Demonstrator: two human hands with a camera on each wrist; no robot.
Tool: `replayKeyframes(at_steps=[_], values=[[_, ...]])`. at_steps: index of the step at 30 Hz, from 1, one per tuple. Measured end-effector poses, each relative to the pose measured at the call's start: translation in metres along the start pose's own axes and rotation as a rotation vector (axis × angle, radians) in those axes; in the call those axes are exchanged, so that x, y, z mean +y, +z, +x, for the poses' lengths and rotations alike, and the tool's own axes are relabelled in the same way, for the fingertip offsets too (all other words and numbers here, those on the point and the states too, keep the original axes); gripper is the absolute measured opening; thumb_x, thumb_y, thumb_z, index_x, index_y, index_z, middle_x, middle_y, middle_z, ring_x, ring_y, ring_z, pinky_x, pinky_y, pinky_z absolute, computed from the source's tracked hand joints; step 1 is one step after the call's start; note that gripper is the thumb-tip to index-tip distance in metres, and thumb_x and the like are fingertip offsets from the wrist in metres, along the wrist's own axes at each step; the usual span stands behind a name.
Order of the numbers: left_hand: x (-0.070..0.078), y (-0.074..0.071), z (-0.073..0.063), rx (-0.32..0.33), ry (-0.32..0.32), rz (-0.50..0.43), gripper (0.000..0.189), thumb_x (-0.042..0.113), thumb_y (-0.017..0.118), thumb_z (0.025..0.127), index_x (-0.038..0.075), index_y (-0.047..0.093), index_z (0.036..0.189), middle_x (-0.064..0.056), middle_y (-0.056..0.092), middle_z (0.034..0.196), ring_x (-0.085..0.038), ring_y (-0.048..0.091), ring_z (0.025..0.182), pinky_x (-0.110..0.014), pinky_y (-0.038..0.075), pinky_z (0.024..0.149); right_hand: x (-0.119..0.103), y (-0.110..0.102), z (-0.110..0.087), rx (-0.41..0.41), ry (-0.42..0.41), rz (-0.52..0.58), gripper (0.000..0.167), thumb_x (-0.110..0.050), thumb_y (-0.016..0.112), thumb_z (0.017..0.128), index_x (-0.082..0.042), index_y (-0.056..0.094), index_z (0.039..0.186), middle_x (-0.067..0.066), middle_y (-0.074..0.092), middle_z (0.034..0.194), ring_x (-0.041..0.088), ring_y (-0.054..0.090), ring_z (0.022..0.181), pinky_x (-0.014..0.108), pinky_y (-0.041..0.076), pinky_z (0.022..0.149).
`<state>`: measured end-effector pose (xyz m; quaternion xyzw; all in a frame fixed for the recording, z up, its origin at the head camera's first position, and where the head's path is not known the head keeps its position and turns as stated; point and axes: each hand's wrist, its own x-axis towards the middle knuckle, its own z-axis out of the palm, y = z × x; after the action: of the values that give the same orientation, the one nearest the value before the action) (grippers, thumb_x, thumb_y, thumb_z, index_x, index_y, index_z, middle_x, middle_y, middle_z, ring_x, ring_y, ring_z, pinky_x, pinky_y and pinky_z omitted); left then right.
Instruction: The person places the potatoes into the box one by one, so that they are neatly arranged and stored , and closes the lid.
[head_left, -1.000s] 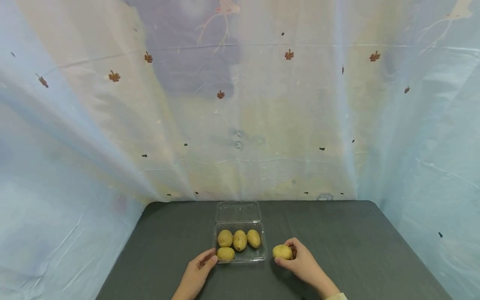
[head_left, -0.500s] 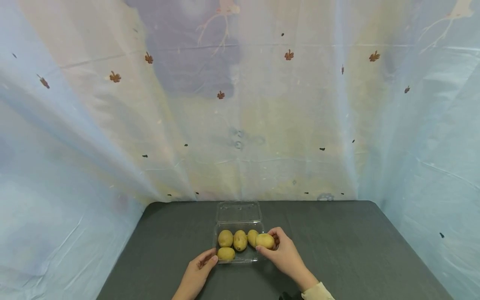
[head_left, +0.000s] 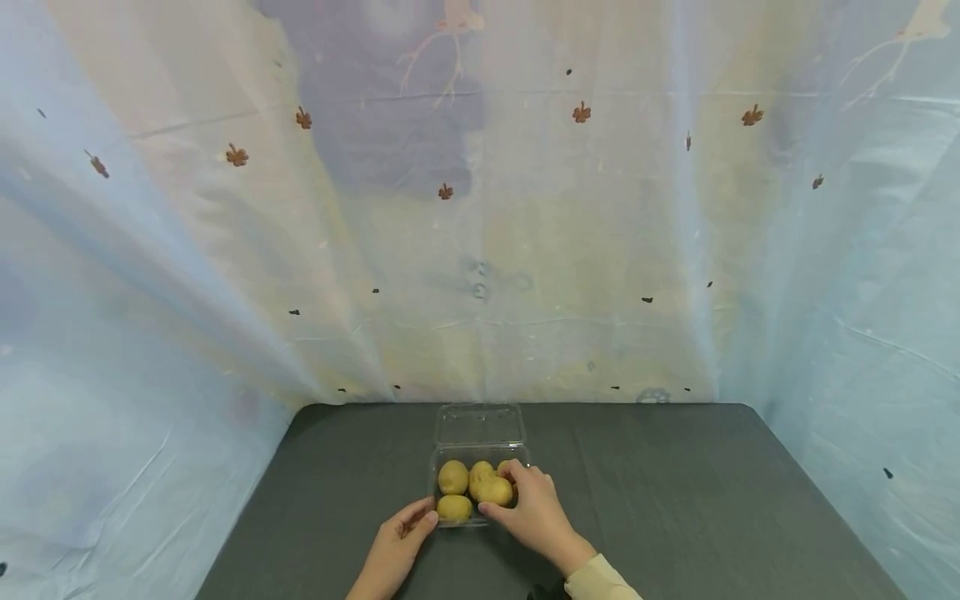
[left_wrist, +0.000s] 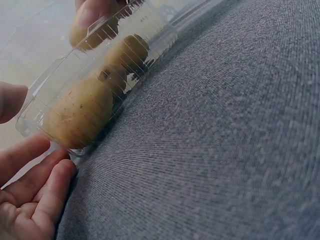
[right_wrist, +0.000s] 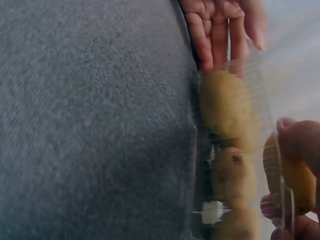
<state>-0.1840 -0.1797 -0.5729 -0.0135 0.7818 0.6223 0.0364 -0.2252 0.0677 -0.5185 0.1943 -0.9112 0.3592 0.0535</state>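
Note:
A clear plastic clamshell box (head_left: pixel 433 467) stands on the table, its lid (head_left: pixel 480 427) folded back. Potatoes lie inside, among them a rounder one (head_left: pixel 453 477) at the left and another (head_left: pixel 454 507) in front of it. My right hand (head_left: pixel 538 518) pinches a further potato (head_left: pixel 496 492) between thumb and fingers above the box's right half, covering part of the potatoes behind. At the near left corner rests my left hand (head_left: pixel 397 537), its relaxed fingers (left_wrist: pixel 52 187) touching the box's outer wall and the thumb beside the rim.
A dark grey cloth-covered table (head_left: pixel 675 492) extends to both sides of the box. Behind and beside it hangs a pale printed curtain (head_left: pixel 600 250). A small dark object (head_left: pixel 550 592) shows near the right wrist at the front edge.
My right hand has carried the potato leftward from beside the box to a place over its right half. The left hand has stayed at the box's corner.

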Motion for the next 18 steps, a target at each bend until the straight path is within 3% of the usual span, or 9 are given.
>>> replayKeyframes(at_steps=[8, 18], values=[[0.0008, -0.0005, -0.0002, -0.004, 0.006, -0.003, 0.063, 0.048, 0.058, 0.095, 0.002, 0.052, 0.138, -0.015, 0.054, 0.137, -0.029, 0.052, 0.123, -0.04, 0.048, 0.096, -0.0009, 0.0045, 0.0041, -0.034, -0.006, -0.039, 0.044, -0.056, 0.073, 0.08, -0.023, 0.06, 0.106, -0.017, 0.056, 0.086, 0.01, 0.042, 0.072, 0.037, 0.026, 0.075], [0.0006, 0.0003, -0.0006, -0.006, -0.005, -0.022, 0.063, 0.046, 0.058, 0.096, 0.001, 0.051, 0.138, -0.016, 0.053, 0.138, -0.03, 0.05, 0.126, -0.04, 0.047, 0.098, 0.0048, 0.0075, 0.0052, -0.051, -0.01, -0.068, 0.047, -0.062, 0.068, 0.08, -0.023, 0.062, 0.106, -0.018, 0.055, 0.084, 0.008, 0.043, 0.071, 0.04, 0.024, 0.077]])
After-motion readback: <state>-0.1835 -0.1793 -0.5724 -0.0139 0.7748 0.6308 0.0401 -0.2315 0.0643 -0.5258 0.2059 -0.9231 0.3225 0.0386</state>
